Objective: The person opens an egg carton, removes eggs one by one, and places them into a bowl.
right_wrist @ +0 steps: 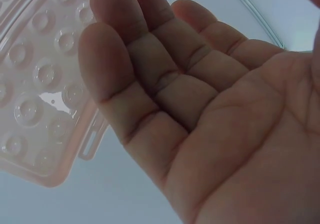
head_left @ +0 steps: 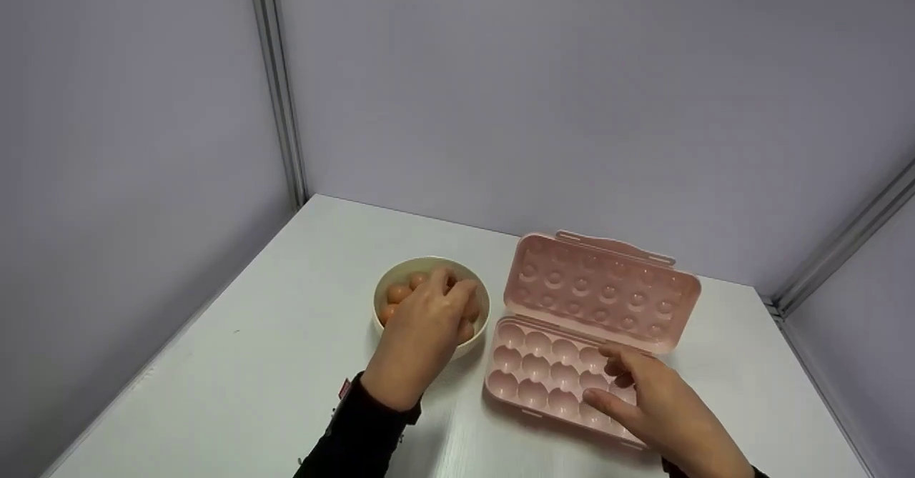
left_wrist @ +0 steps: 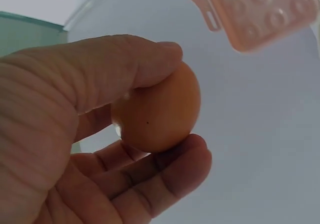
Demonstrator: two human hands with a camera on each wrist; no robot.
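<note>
Over the bowl [head_left: 430,305] on the desk [head_left: 236,364], my left hand [head_left: 422,335] pinches an egg [left_wrist: 157,111] between thumb and fingers [left_wrist: 165,169]; my right hand [head_left: 658,406], fingers relaxed, steadies the open tray [head_left: 550,381]. I'd lift gently, squeezing lightly.

The egg [left_wrist: 157,108] is orange-brown with one tiny dark speck, and the eggs in the cream-coloured bowl [head_left: 386,285] share that orange-brown. The egg tray [head_left: 543,378] and its lid are pale translucent pink. The table [head_left: 286,335] is white, the walls [head_left: 572,92] grey-lilac, and the sleeve [head_left: 357,435] black.
</note>
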